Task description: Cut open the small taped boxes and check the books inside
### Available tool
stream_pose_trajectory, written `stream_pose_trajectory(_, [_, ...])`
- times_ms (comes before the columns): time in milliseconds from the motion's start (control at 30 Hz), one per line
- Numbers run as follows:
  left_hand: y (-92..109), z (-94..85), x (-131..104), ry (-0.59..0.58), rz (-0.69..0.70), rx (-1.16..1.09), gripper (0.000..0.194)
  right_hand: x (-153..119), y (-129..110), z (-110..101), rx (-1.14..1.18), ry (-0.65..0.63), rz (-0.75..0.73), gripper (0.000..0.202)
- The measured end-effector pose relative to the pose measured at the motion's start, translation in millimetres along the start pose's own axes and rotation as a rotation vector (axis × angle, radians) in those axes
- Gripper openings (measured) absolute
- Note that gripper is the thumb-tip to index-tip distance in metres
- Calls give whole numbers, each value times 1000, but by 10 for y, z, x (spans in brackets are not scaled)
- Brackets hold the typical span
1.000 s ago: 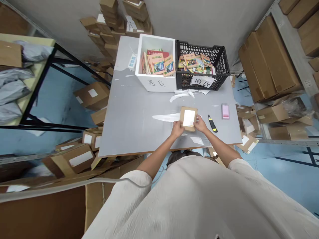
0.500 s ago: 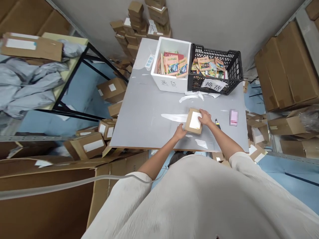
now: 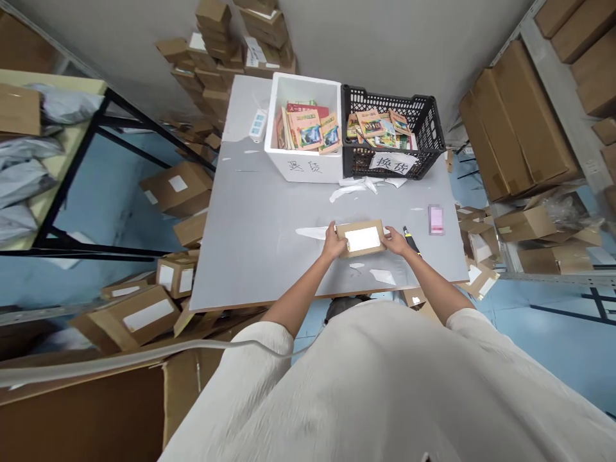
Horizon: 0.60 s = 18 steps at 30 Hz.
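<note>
A small brown cardboard box [image 3: 342, 232] with a white label on its upper face lies crosswise between my hands, over the grey table [image 3: 255, 212]. My left hand [image 3: 333, 243] grips its left end, and my right hand [image 3: 395, 241] holds the right end. Just right of my right hand lies a black and yellow cutter [image 3: 411, 241]. Beyond the box stand a white foam bin [image 3: 308, 165] and a black plastic crate [image 3: 428, 157], both with booklets inside. Whether the box touches the tabletop cannot be made out.
A pink and white item [image 3: 436, 220] lies at the table's right. Paper scraps [image 3: 383, 276] lie near the front edge. Stacked cartons [image 3: 216, 70] stand behind the table, and more boxes [image 3: 144, 314] fill the left side. A pale cable [image 3: 192, 345] crosses at lower left.
The small box has turned from lengthwise to crosswise, and my hands now hold its two short ends. The camera view has shifted, moving the table leftward in the picture.
</note>
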<state>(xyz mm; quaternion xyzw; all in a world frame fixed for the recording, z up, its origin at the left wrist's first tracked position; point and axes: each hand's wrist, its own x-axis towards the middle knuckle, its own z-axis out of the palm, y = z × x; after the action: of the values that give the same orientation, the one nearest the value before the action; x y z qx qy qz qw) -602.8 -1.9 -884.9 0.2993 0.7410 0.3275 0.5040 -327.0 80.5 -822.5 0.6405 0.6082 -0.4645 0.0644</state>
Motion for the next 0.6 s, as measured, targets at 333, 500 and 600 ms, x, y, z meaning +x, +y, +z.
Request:
stream_pose_trajectory(333, [91, -29, 48, -44, -210, -68, 91, 161, -223, 126, 462, 62, 61, 87])
stream_pose_trajectory(500, [289, -128, 82, -1, -112, -147, 83, 208, -339, 104, 462, 243, 32, 81])
stream_pose_trajectory(600, [389, -190, 113, 51, -58, -98, 75, 215, -360, 66, 410, 346, 32, 74])
